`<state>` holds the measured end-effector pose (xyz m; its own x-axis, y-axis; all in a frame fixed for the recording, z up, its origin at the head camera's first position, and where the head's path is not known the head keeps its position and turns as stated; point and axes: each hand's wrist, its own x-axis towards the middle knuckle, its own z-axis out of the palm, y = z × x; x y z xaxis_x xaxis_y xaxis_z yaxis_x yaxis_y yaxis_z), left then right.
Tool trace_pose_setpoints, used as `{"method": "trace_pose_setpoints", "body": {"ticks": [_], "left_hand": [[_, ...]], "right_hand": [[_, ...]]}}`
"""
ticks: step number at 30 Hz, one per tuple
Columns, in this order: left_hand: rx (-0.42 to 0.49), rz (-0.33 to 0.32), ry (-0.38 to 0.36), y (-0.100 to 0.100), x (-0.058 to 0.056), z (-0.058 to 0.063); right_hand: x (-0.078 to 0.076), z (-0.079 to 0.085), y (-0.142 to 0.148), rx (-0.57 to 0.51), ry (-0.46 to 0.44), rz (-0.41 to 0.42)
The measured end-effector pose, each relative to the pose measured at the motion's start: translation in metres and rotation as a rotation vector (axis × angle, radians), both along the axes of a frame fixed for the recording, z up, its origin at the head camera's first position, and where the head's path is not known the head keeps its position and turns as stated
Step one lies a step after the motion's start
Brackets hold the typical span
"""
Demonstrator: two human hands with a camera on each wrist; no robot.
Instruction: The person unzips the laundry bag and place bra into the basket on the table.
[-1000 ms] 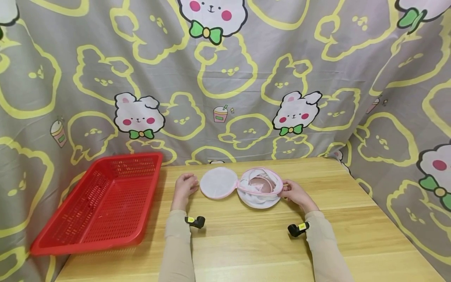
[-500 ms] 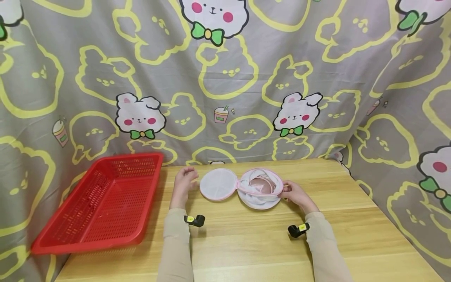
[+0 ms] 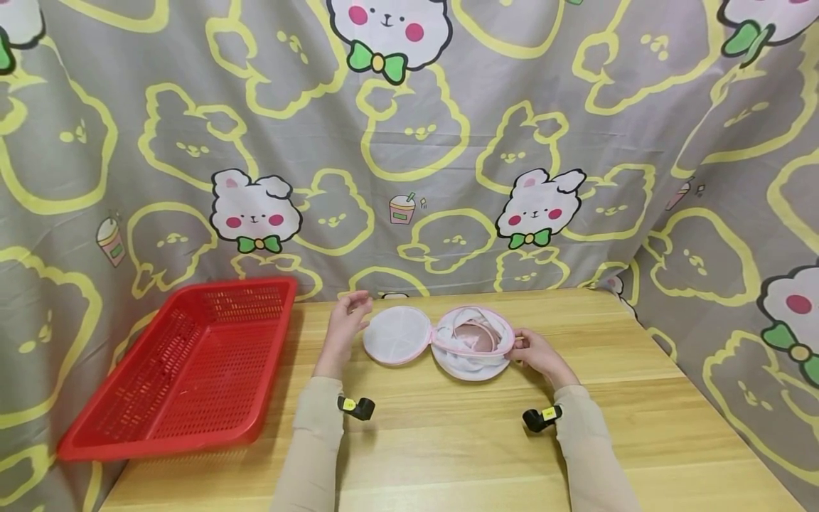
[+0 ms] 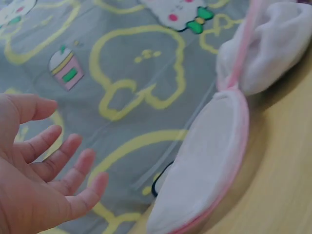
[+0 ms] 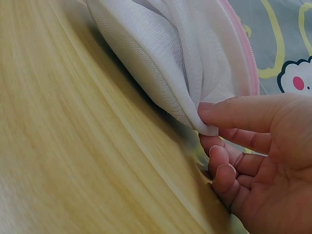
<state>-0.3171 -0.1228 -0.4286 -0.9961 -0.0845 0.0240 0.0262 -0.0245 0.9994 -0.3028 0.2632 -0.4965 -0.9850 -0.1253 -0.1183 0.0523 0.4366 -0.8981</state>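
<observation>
A white mesh laundry bag [image 3: 470, 368] with a pink zip edge lies on the table, its round lid [image 3: 397, 334] folded out flat to the left. Inside the bag's mouth shows a pinkish-brown rounded thing [image 3: 484, 334], partly hidden by the mesh. My right hand [image 3: 540, 355] pinches the bag's right edge between thumb and fingers; in the right wrist view the thumb presses on the white mesh [image 5: 151, 63]. Beside the lid's left edge, my left hand [image 3: 344, 328] is raised. Its fingers are spread and hold nothing in the left wrist view.
A red plastic basket [image 3: 256, 427] with slotted walls stands at the left of the wooden table [image 3: 448, 448]. A grey curtain [image 3: 358, 135] with cartoon rabbits hangs close behind the table's back edge and along both sides.
My left hand has lifted and shifted a little away from me and to the right, its fingers opening out. The right hand and the bag have stayed in place.
</observation>
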Motion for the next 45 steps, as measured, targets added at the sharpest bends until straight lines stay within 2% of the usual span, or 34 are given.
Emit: {"method": "trace_pose_setpoints", "body": {"ticks": [1,5,8,14,21,27,31,38,45], "left_hand": [[-0.016,-0.01,0.004,0.003,0.001,0.001],[-0.074,-0.066,0.003,0.013,0.005,0.001],[-0.101,-0.114,0.003,0.021,0.007,-0.001],[-0.167,-0.184,-0.023,0.039,0.014,-0.007],[-0.232,-0.25,-0.065,0.06,0.019,-0.019],[-0.279,-0.302,-0.073,0.073,0.024,-0.03],[-0.278,-0.315,-0.066,0.077,0.025,-0.035],[-0.218,-0.327,-0.125,0.081,0.025,-0.044],[-0.253,-0.298,-0.144,0.086,0.025,-0.051]], "right_hand": [[0.003,0.004,-0.002,0.002,0.001,0.002],[0.003,0.003,-0.003,-0.007,0.007,-0.011],[0.0,-0.003,-0.001,-0.011,0.002,-0.018],[0.0,-0.002,0.0,-0.023,-0.003,-0.008],[-0.001,-0.002,0.0,-0.016,-0.004,-0.017],[-0.001,-0.002,-0.001,-0.017,0.001,-0.022],[0.0,-0.003,0.0,-0.017,0.007,-0.015],[0.0,-0.003,-0.001,-0.023,-0.003,-0.018],[-0.001,-0.003,0.0,-0.026,0.0,-0.007]]}}
